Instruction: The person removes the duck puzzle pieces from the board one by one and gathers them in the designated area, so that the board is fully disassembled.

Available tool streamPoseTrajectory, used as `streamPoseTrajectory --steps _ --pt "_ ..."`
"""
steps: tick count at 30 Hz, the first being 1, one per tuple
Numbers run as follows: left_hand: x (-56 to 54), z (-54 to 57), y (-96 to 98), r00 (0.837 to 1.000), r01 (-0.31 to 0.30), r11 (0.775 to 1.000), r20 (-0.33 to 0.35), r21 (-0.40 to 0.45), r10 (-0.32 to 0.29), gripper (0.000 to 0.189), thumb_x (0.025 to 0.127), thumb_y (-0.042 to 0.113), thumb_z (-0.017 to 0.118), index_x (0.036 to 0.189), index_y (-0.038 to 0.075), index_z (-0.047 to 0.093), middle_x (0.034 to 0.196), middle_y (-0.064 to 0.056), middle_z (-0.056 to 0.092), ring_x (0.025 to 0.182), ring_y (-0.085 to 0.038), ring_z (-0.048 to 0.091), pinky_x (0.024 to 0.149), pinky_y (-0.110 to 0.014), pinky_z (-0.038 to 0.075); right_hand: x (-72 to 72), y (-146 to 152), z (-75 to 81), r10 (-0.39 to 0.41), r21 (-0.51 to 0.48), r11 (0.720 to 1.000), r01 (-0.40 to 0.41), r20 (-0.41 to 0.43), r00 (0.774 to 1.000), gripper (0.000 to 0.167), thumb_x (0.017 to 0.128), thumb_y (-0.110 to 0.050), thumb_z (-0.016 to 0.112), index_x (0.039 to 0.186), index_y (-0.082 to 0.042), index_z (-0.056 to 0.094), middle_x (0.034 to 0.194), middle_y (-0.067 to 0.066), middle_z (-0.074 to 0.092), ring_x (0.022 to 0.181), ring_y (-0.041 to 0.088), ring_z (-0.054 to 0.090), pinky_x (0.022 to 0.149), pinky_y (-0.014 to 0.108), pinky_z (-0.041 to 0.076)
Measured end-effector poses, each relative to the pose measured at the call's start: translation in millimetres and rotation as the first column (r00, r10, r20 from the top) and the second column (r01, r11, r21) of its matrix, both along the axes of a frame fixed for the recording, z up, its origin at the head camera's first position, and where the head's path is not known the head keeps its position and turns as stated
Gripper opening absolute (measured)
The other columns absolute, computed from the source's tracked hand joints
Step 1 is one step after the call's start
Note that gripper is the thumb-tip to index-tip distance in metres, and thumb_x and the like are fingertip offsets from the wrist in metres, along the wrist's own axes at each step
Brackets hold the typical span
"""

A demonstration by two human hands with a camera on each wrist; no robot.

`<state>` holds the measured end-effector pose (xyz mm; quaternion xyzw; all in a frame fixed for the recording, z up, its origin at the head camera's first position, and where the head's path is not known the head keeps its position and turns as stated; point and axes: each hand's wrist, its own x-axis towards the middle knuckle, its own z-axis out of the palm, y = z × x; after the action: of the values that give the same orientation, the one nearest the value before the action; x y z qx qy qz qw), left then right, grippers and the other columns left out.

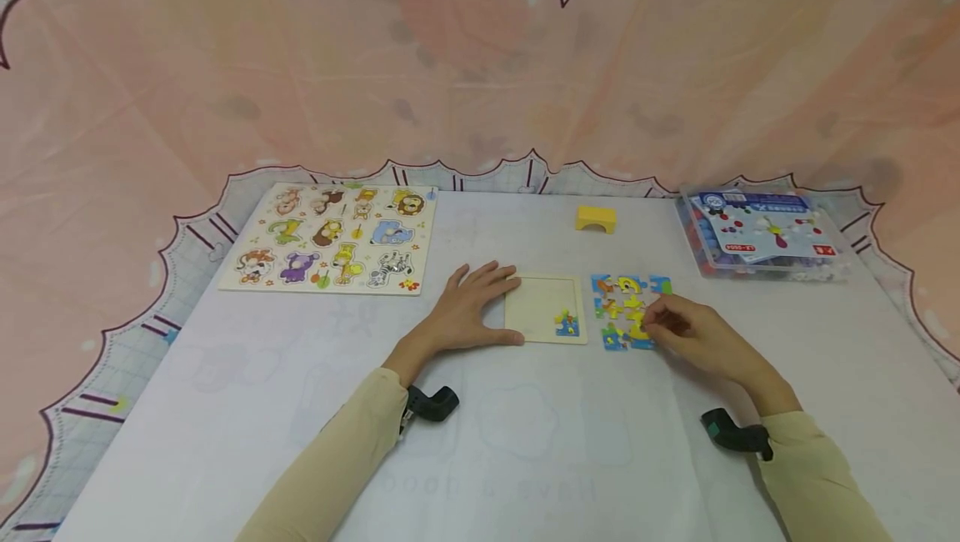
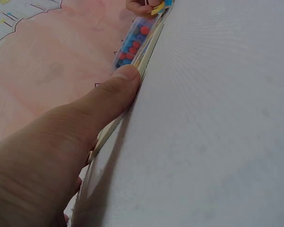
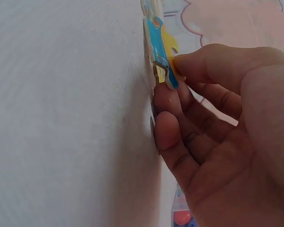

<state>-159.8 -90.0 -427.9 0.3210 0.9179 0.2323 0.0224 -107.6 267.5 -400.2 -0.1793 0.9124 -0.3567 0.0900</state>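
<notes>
A shallow square wooden puzzle tray (image 1: 528,308) lies on the table with a few joined jigsaw pieces (image 1: 567,323) in its lower right corner. My left hand (image 1: 468,308) rests at the tray's left side, fingers spread and thumb (image 2: 125,78) stretched along its near edge. To the right of the tray, a group of blue and yellow jigsaw pieces (image 1: 613,338) is laid out in a rough square. Over the right side of that group, my right hand (image 1: 693,333) pinches a blue-and-yellow puzzle piece (image 3: 168,52) between thumb and fingers.
A yellow arch block (image 1: 596,219) stands behind the pieces. At the back right lies a clear plastic box (image 1: 705,263) with colored balls and a printed sheet. An animal puzzle board (image 1: 352,250) lies at the back left. A patterned cloth hangs behind the white table (image 1: 480,459).
</notes>
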Motion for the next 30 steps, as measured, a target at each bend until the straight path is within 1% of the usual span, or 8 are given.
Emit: streamPoseTrajectory --steps 7,19,30 --pt "-0.5 -1.4 0.8 1.000 -0.003 1.000 -0.001 -0.001 0.003 0.087 0.073 0.064 0.068 0.144 0.022 0.041 0.154 0.005 0.031 0.147 -0.019 0.018 0.119 -0.051 0.005 0.3 3.6 -0.5 0.014 0.018 1.000 -0.014 -0.034 0.999 0.007 0.092 -0.019 0.061 0.098 -0.015 0.061 0.091 -0.002 0.060 0.081 0.007 0.052 0.072 0.016 0.047" --pt "-0.3 0.3 0.9 1.000 -0.008 1.000 0.009 -0.011 0.008 0.087 0.073 0.064 0.068 0.144 0.022 0.041 0.155 0.006 0.030 0.147 -0.019 0.017 0.119 -0.050 0.004 0.6 5.2 0.2 0.059 0.031 0.998 -0.057 -0.081 0.995 0.007 0.093 -0.012 0.059 0.099 -0.013 0.062 0.092 -0.002 0.060 0.082 0.004 0.051 0.072 0.015 0.046" --pt "-0.3 0.1 0.5 1.000 -0.004 1.000 0.015 -0.014 0.005 0.087 0.073 0.064 0.068 0.145 0.023 0.040 0.155 0.006 0.030 0.147 -0.019 0.016 0.119 -0.050 0.003 0.9 1.3 -1.5 0.036 0.051 0.998 -0.034 -0.047 0.998 0.007 0.093 -0.015 0.059 0.100 -0.014 0.061 0.094 0.000 0.057 0.084 0.008 0.049 0.072 0.016 0.045"
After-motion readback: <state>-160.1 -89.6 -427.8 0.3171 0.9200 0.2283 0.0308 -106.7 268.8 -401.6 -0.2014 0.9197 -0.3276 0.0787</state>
